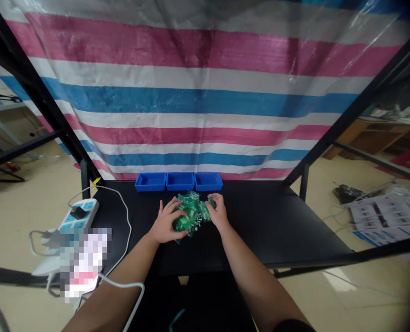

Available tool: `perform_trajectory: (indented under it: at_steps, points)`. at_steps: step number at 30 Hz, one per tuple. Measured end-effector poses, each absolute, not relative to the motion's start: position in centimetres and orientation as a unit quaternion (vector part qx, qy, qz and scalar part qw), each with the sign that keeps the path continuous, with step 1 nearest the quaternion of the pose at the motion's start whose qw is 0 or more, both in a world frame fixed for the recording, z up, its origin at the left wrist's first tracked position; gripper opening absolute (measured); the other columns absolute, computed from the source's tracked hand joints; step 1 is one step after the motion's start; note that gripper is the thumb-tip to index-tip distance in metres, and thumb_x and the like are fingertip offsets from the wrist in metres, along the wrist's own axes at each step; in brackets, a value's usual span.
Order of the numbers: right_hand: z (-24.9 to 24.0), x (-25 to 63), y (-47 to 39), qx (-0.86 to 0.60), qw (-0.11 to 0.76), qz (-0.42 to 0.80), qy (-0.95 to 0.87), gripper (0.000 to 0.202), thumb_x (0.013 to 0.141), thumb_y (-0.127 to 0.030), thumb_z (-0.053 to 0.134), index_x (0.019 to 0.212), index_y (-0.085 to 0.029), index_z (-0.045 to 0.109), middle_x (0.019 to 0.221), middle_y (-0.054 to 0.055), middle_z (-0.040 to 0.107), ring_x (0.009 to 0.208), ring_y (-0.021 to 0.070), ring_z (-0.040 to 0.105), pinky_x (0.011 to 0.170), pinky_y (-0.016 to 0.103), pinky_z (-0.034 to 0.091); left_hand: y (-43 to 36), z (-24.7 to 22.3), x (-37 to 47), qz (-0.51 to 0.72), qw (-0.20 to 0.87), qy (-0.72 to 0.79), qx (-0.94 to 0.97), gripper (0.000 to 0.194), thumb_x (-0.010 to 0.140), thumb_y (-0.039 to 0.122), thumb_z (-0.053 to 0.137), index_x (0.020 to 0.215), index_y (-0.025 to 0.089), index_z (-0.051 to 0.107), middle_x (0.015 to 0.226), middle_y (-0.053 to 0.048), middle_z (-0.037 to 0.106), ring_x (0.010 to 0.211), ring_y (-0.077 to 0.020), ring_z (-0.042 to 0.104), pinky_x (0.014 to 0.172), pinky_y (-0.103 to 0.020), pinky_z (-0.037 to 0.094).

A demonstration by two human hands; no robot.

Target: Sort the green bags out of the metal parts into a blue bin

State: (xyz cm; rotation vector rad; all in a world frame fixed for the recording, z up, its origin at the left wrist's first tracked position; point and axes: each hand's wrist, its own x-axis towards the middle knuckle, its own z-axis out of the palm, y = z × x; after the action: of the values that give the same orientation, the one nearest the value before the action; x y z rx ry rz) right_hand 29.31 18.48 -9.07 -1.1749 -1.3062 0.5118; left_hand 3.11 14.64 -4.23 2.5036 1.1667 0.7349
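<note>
A heap of small, shiny green pieces (pixel 191 214) lies on the black tabletop in front of me; what kind they are is too small to tell. Bright silvery bits show along its near right side. My left hand (pixel 166 223) rests against the heap's left side, its fingers spread over the green pieces. At the right edge of the heap, my right hand (pixel 219 213) has its thumb and fingers closed around a dark green piece (pixel 212 202).
Three blue trays (pixel 150 188) stand in a row behind the heap, against a striped plastic sheet (pixel 198 101). On the left of the black table (pixel 277 221) lie a white power strip (pixel 92 210), a cable (pixel 129 223) and a blurred-out phone-like object (pixel 87 263). Black frame posts rise at both sides.
</note>
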Motion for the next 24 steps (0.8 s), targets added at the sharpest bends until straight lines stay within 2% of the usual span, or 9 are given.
perform_trajectory:
  at_steps: [3, 7, 10, 13, 16, 18, 21, 24]
  points:
    - [-9.6, 29.7, 18.8, -0.566, 0.614, 0.180, -0.520, 0.032, 0.075, -0.036, 0.068, 0.101, -0.020, 0.059, 0.109, 0.011, 0.062, 0.103, 0.0253, 0.065, 0.096, 0.043, 0.051, 14.4, -3.9, 3.2, 0.242, 0.134, 0.400, 0.874, 0.058, 0.069, 0.052, 0.079, 0.122, 0.033, 0.065, 0.157, -0.007, 0.042, 0.152, -0.0415, 0.020, 0.114, -0.072, -0.013]
    - [-9.5, 30.2, 18.8, -0.606, 0.602, 0.139, -0.501, 0.020, 0.073, -0.038, 0.067, 0.079, -0.019, 0.068, 0.105, 0.011, 0.056, 0.093, 0.0237, 0.061, 0.087, 0.039, 0.054, 14.3, -3.9, 3.3, 0.241, 0.129, 0.402, 0.874, 0.052, 0.074, 0.045, 0.075, 0.123, 0.032, 0.066, 0.156, -0.008, 0.043, 0.152, -0.0405, 0.020, 0.113, -0.071, -0.015]
    - [-9.1, 30.5, 18.5, -0.620, 0.606, 0.126, -0.482, 0.027, 0.075, -0.043, 0.069, 0.083, -0.018, 0.074, 0.101, 0.010, 0.056, 0.082, 0.0212, 0.058, 0.079, 0.037, 0.052, 14.4, -3.8, 3.1, 0.243, 0.135, 0.395, 0.875, 0.051, 0.074, 0.042, 0.074, 0.124, 0.033, 0.066, 0.156, -0.008, 0.044, 0.152, -0.0404, 0.020, 0.114, -0.071, -0.014]
    - [-8.9, 30.8, 18.4, -0.617, 0.638, 0.148, -0.436, 0.036, 0.079, -0.051, 0.068, 0.090, -0.017, 0.075, 0.093, 0.008, 0.061, 0.079, 0.0207, 0.057, 0.079, 0.035, 0.049, 14.4, -3.9, 2.9, 0.251, 0.140, 0.386, 0.877, 0.049, 0.077, 0.043, 0.071, 0.125, 0.033, 0.065, 0.156, -0.008, 0.044, 0.152, -0.0400, 0.020, 0.114, -0.071, -0.013]
    - [-9.2, 31.0, 18.4, -0.603, 0.663, 0.182, -0.405, 0.045, 0.084, -0.058, 0.062, 0.097, -0.016, 0.072, 0.089, 0.007, 0.067, 0.080, 0.0211, 0.060, 0.078, 0.034, 0.049, 14.3, -4.1, 2.7, 0.266, 0.136, 0.383, 0.874, 0.047, 0.078, 0.043, 0.070, 0.123, 0.031, 0.066, 0.154, -0.008, 0.046, 0.152, -0.0392, 0.022, 0.115, -0.070, -0.012]
    - [-9.3, 31.0, 18.4, -0.598, 0.668, 0.201, -0.395, 0.049, 0.085, -0.061, 0.059, 0.100, -0.016, 0.070, 0.086, 0.007, 0.069, 0.073, 0.0202, 0.061, 0.071, 0.032, 0.049, 14.3, -4.3, 2.6, 0.279, 0.131, 0.385, 0.870, 0.045, 0.079, 0.042, 0.069, 0.122, 0.030, 0.066, 0.153, -0.008, 0.047, 0.151, -0.0387, 0.023, 0.116, -0.070, -0.011]
    - [-9.4, 30.8, 18.3, -0.589, 0.675, 0.231, -0.380, 0.054, 0.084, -0.066, 0.057, 0.101, -0.015, 0.067, 0.074, 0.003, 0.065, 0.057, 0.0172, 0.056, 0.056, 0.030, 0.046, 14.3, -4.6, 2.5, 0.302, 0.126, 0.391, 0.860, 0.042, 0.080, 0.043, 0.068, 0.119, 0.028, 0.066, 0.151, -0.010, 0.049, 0.150, -0.0382, 0.027, 0.118, -0.069, -0.007]
    - [-9.3, 30.8, 18.3, -0.575, 0.683, 0.250, -0.375, 0.056, 0.083, -0.068, 0.056, 0.100, -0.015, 0.064, 0.071, 0.002, 0.062, 0.052, 0.0161, 0.055, 0.052, 0.029, 0.046, 14.4, -4.8, 2.4, 0.329, 0.118, 0.400, 0.847, 0.039, 0.082, 0.043, 0.066, 0.117, 0.026, 0.066, 0.145, -0.011, 0.053, 0.146, -0.0378, 0.033, 0.119, -0.068, -0.001]
